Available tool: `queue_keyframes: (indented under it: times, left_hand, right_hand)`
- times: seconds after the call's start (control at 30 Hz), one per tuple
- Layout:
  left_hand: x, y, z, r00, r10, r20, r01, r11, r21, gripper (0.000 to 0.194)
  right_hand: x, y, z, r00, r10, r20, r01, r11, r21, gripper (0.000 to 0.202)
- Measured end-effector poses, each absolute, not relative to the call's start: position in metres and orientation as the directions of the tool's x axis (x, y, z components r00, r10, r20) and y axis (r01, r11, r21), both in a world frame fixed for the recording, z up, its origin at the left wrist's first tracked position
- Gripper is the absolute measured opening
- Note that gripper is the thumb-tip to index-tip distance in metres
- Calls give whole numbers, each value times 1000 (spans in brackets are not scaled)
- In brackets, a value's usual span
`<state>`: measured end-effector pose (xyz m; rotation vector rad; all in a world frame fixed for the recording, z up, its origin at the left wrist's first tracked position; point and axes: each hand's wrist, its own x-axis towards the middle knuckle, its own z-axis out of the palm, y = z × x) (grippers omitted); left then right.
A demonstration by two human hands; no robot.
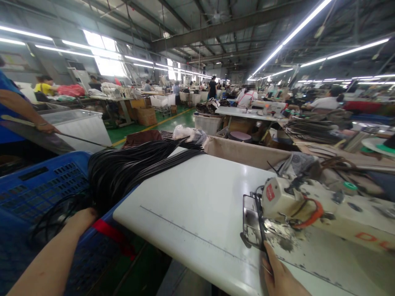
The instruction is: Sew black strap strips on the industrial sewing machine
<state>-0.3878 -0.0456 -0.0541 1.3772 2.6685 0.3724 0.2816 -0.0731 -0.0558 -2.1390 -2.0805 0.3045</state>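
My left hand reaches over the near edge of a blue plastic basket, against a thick bundle of long black strips. Its fingers are mostly hidden, so its grip is unclear. The bundle hangs into the basket and spreads over the table's far left edge. At the white sewing machine, my right hand is closed around the near end of a narrow black strip. That strip lies beside the machine's needle area. A small shiny edge shows by the right fingers; its kind is unclear.
The white machine table has a ruler scale along its front. A red band hangs from the basket. Behind the table stands a beige-sided bin. To the left, a person in blue holds a long thin rod near a white bin.
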Motion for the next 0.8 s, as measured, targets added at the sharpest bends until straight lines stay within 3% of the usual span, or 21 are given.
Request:
queue_keyframes:
  times: [0.1, 0.2, 0.33, 0.4, 0.53, 0.67, 0.73, 0.8]
  left_hand:
    - [-386, -34, -51, -570, 822, 19, 799, 548, 249, 20]
    - [-369, -20, -55, -530, 833, 160, 838, 485, 250, 28]
    - [-315, -2, -64, -380, 858, 346, 914, 291, 282, 33]
    - [-277, 6, -65, -278, 886, 372, 931, 153, 332, 35]
    - [-189, 19, -60, -123, 914, 386, 839, -112, 532, 37]
    - [-92, 17, -53, -47, 977, 208, 497, -157, 853, 38]
    - [-45, 7, -47, 74, 995, -66, 196, 51, 979, 48]
    - [-4, -6, -40, 303, 912, -277, -60, 308, 949, 58]
  right_hand:
    - [272, -77, -50, 36, 998, -61, 989, -44, -142, 57]
    - [263, -79, -41, 57, 994, -98, 995, -65, -79, 56]
    - [258, -79, -30, 100, 986, -130, 988, -114, -103, 57]
    - [261, -79, -28, 152, 979, -136, 963, -177, -202, 57]
    - [273, -83, -32, 154, 977, -144, 761, -210, -614, 49]
    - [275, -89, -39, -17, 979, -204, 454, -174, -874, 31]
    - [267, -90, -42, -114, 965, -238, 333, -188, -924, 33]
    - [257, -89, -43, -251, 932, -261, 289, -186, -939, 34]
